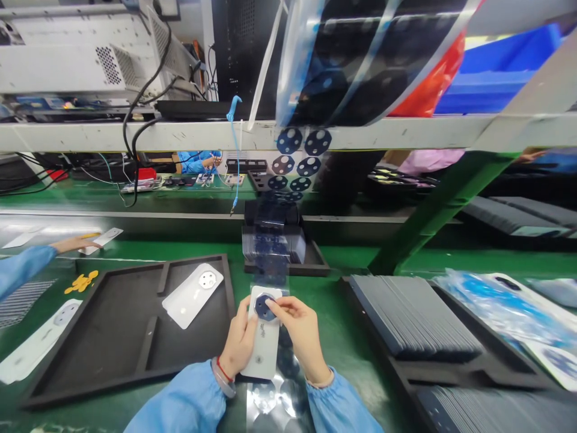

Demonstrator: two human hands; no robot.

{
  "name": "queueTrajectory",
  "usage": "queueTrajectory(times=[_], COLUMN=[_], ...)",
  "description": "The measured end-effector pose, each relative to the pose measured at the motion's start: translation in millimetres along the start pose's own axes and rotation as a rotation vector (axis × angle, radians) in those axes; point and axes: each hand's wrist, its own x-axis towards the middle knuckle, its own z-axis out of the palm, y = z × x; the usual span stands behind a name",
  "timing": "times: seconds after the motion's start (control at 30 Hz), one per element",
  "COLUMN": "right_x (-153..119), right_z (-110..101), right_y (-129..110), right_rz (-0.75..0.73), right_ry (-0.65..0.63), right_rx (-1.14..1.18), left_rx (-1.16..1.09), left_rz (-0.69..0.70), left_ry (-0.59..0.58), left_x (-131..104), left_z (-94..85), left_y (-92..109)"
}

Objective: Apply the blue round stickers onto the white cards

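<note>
White phone back cover (264, 352) sits upright in the hands just above the green counter (356, 349), a dark round camera-lens piece (264, 305) at its top end. Left of the cover lies a black foam tray (112, 337) holding another white back cover (193, 294); right of it stands a tray of stacked dark sheets (415, 316). Beyond the cover, a clear film strip with dark round lens pieces (288, 162) hangs down. The left hand (240, 343) wraps the cover's edge, fingers curled closed. The right hand (300, 331) pinches the lens piece with thumb and forefinger. A co-worker's hand (74, 243) rests far left of the cover.
</note>
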Motion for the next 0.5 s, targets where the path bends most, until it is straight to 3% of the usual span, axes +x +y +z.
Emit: queueTrajectory(times=[0.5], right_x=[-1.1], right_z=[-1.2], right_y=[-3.6], right_rz=[-0.018], right_ry=[0.019], right_rx=[-0.035], left_rx=[-0.001], left_rz=[-0.011], left_ry=[-0.021], left_x=[1.6], left_z=[-1.8], left_y=[1.6])
